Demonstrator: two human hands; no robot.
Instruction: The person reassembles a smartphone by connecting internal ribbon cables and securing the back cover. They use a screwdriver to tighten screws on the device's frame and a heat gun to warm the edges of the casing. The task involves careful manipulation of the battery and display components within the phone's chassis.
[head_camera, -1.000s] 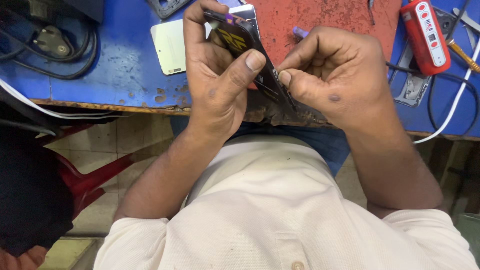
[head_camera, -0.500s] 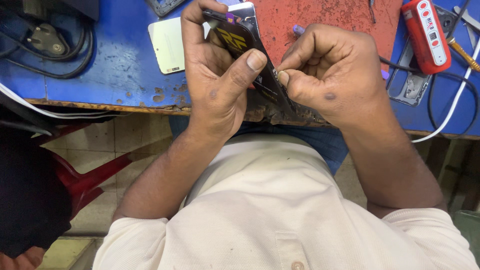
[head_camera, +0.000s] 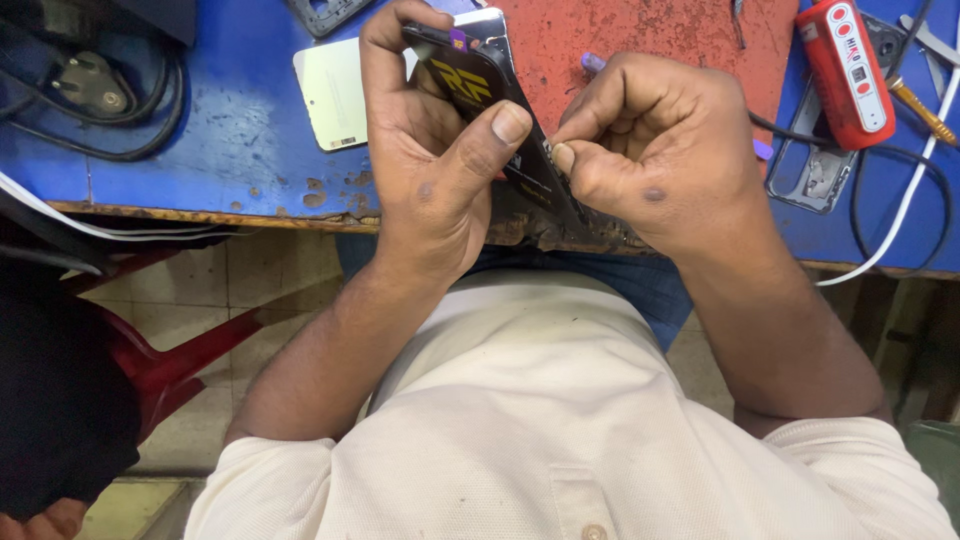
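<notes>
Hands (head_camera: 545, 150) gripping black phone panel (head_camera: 495, 95)

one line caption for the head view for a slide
Left hand grips a dark phone; right hand pinches its edge.

Single head-worn cam, looking steeply down over wearer's chest, close in on both hands (head_camera: 560, 160) at near edge of blue workbench (head_camera: 200, 150); floor and red stool (head_camera: 170, 360) below. No 2nd view.
</notes>
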